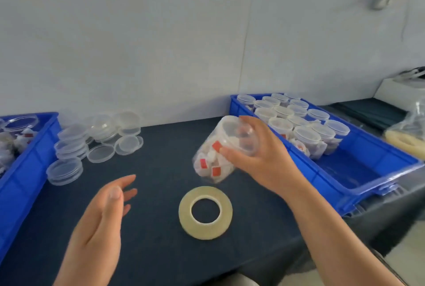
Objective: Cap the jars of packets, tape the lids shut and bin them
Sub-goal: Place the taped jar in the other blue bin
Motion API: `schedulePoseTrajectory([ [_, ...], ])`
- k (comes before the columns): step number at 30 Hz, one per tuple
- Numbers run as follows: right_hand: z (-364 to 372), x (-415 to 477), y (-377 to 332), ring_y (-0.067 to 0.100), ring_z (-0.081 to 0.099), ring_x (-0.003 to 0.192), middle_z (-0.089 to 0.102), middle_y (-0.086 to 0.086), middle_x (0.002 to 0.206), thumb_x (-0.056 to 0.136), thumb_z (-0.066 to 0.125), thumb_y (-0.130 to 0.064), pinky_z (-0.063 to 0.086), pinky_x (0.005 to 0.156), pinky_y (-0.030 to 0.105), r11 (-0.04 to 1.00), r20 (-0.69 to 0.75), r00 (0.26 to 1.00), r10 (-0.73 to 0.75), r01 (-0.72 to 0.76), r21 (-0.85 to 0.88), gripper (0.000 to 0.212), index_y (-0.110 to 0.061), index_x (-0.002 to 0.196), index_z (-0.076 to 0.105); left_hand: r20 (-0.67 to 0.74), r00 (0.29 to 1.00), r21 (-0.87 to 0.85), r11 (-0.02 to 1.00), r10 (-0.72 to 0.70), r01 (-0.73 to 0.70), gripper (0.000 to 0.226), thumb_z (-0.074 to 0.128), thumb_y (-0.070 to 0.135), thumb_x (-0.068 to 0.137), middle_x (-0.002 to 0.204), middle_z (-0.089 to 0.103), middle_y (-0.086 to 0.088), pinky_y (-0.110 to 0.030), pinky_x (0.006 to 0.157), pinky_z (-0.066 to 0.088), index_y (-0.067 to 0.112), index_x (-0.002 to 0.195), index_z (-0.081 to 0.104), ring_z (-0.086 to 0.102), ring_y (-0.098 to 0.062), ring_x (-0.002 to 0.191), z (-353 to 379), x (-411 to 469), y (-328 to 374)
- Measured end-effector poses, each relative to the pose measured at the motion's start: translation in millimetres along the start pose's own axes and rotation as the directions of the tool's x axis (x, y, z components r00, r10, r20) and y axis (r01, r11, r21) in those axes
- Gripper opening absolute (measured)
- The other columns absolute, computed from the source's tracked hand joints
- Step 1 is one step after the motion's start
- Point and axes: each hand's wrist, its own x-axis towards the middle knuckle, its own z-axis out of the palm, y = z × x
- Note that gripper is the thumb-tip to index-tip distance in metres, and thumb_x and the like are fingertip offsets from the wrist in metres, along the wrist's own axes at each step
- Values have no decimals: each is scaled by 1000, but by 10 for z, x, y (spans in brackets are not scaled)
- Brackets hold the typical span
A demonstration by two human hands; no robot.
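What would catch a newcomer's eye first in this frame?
The right hand grips a tilted clear jar of red-marked packets at centre, above the dark table. Nearer the camera a tape roll lies flat, the open left hand beside it. On the right, a blue bin holds rows of capped jars; loose lids pile up at left.

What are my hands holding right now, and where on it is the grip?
The right hand grips the tilted jar of packets round its upper side wall, near the top. The left hand holds nothing.
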Motion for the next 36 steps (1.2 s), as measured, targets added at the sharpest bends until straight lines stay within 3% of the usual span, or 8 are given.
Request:
schedulePoseTrajectory([
  [3, -637, 246, 245, -14, 60, 103, 60, -33, 109, 74, 91, -52, 43, 67, 6, 994, -262, 962, 79, -95, -48, 62, -58, 118, 47, 6, 999, 27, 999, -47, 47, 48, 48, 81, 82, 126, 73, 18, -56, 109, 49, 53, 110, 75, 70, -11, 121, -26, -47, -93],
  [6, -1317, 449, 643, 18, 58, 117, 51, -7, 133, 68, 94, -52, 45, 86, 25, 929, -390, 902, 182, -288, -234, 83, -36, 134, 46, -13, 997, 62, 995, -75, 76, 48, 54, 75, 76, 117, 77, 17, -57, 104, 52, 45, 104, 78, 72, -15, 117, -17, -111, -204],
  [10, -1939, 571, 1105, 28, 52, 105, 48, 11, 143, 63, 94, -60, 43, 84, 38, 701, -359, 849, 387, -524, -484, 106, -31, 150, 41, 7, 999, 115, 992, -46, 45, 45, 61, 70, 70, 104, 80, 10, -49, 91, 59, 42, 101, 79, 75, -7, 108, 35, -218, -239],
  [13, -2038, 577, 1380, 27, 59, 101, 61, 4, 122, 63, 94, -56, 50, 80, 39, 568, -249, 794, 555, -580, -584, 102, -26, 150, 50, 47, 997, 126, 991, -55, 49, 37, 68, 62, 68, 102, 81, 8, -43, 92, 54, 42, 97, 79, 76, -7, 105, 71, -230, -227],
  [21, -1542, 628, 1878, 26, 64, 110, 56, 5, 135, 66, 100, -43, 66, 86, 42, 669, -111, 692, 713, -719, -190, 111, -18, 156, 40, 81, 994, 138, 988, -76, 65, 7, 83, 31, 87, 101, 81, 4, -41, 92, 55, 37, 90, 81, 78, -10, 98, 126, -296, -283],
  [27, -1438, 664, 1909, 31, 59, 127, 47, 12, 154, 94, 82, -33, 59, 87, 38, 604, 73, 637, 767, -756, 254, 79, -25, 161, 39, -72, 997, 100, 995, 33, -26, 17, 63, 24, 86, 99, 81, 0, -44, 85, 59, 28, 88, 80, 78, -17, 93, 80, -288, -342],
  [30, -1426, 642, 1950, 27, 65, 112, 56, 11, 136, 102, 71, -32, 60, 77, 33, 644, 15, 652, 758, -751, 147, 64, -31, 159, 42, -77, 996, 100, 995, 34, -26, 17, 64, 26, 86, 98, 81, 0, -43, 85, 59, 28, 88, 80, 78, -16, 92, 83, -291, -366],
  [36, -1287, 704, 1909, 27, 71, 97, 68, 14, 113, 107, 62, -42, 59, 67, 33, 695, -114, 687, 718, -716, 60, 71, -27, 166, 26, -51, 999, 100, 995, 14, -8, 17, 66, 27, 86, 96, 82, 1, -35, 83, 60, 28, 88, 83, 78, -13, 91, 120, -342, -330],
])
